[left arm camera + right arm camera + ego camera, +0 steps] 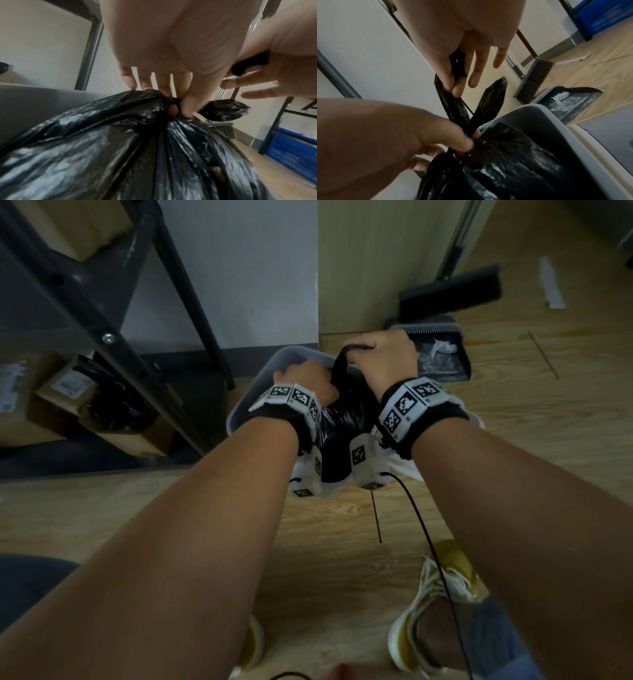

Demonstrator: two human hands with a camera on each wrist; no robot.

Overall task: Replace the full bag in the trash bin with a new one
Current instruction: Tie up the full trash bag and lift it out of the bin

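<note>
A full black trash bag (342,419) (120,155) (513,169) sits in a grey bin (274,368) (573,142) on the floor. Its top is gathered into a knot with two twisted ends. My left hand (308,378) (173,106) (462,142) pinches the knot at the bag's neck. My right hand (373,354) (452,89) (248,67) pinches one twisted end (452,108) between thumb and forefinger and holds it taut above the knot; its other fingers are straight. The second end (489,100) (223,111) sticks up free.
A broom (452,292) (534,78) and a dustpan (442,350) (570,102) with scraps stand just right of the bin, by the wall. A dark metal rack (102,320) with cardboard boxes (68,398) is on the left. My shoes (442,594) are on the wooden floor.
</note>
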